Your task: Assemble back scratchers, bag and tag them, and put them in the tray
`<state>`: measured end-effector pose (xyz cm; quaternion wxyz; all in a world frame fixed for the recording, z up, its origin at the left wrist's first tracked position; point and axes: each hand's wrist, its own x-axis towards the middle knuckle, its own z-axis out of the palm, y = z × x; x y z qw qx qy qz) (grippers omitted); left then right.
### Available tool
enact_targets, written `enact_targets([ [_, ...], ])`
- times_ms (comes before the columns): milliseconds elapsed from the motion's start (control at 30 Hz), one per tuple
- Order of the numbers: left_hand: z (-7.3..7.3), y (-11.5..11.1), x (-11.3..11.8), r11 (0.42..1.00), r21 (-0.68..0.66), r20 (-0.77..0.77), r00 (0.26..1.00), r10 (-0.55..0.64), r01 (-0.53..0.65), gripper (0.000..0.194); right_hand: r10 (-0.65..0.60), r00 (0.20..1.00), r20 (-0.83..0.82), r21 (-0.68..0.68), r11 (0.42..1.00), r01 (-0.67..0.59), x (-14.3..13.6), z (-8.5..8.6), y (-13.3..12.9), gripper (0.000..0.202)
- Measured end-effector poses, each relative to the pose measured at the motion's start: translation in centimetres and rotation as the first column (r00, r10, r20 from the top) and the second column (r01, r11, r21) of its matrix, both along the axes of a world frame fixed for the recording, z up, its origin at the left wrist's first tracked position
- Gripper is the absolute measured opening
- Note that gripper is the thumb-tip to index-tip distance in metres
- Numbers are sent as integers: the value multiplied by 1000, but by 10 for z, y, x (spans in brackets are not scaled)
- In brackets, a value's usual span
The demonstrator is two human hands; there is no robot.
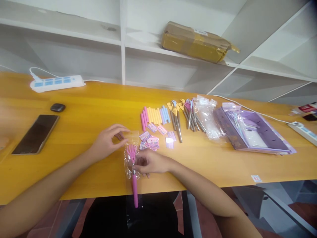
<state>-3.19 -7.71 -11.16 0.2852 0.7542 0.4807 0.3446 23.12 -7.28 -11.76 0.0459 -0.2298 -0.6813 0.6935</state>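
Observation:
A pink back scratcher [135, 190] with a hand-shaped head lies in a clear plastic bag [127, 167], and its handle end reaches past the table's front edge. My right hand [155, 162] pinches it through the bag, just below the head. At the bag's upper left is my left hand [106, 142], thumb and forefinger apart beside the bag's top; whether the thumb touches the plastic I cannot tell. Close by on the table are several small printed cards [152, 142]. Behind them lie pink, yellow and blue handle tubes [154, 115] in a row.
More scratchers with metal rods [179, 125] lie right of the tubes, beside a stack of clear bags [206, 115]. A purple box [269, 135] stands farther right. On the left are a phone [36, 134], a small black case [57, 107] and a power strip [58, 83].

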Motion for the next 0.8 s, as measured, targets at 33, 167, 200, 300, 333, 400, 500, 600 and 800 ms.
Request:
enact_targets([
  [33,0,0,0,1000,-29,17,1000,-3,4,26,8,1000,-2,16,1000,-8,0,0,0,21],
  [167,-2,1,2,989,-146,84,997,0,12,27,28,999,-21,75,997,-27,0,2,0,17],
  [200,-2,0,3,986,-166,92,996,3,12,27,29,999,-25,86,996,-26,0,2,0,17],
  [300,-4,0,5,979,-206,101,995,28,-7,29,28,999,-17,113,993,-26,0,3,1,18],
  [333,-5,0,5,975,-221,110,993,45,-20,30,30,999,-12,117,993,-28,0,3,1,18],
  [400,-8,0,5,966,-253,151,985,86,-45,30,38,999,1,122,992,-38,1,2,1,18],
  [500,-11,1,6,956,-285,248,959,138,-64,27,43,999,33,105,993,-46,1,0,0,23],
  [600,-12,1,7,951,-300,347,920,180,-72,21,60,996,67,31,998,-63,3,1,1,32],
  [800,-11,0,6,967,-237,391,903,180,-91,15,7,993,114,68,998,-15,18,8,25,45],
])
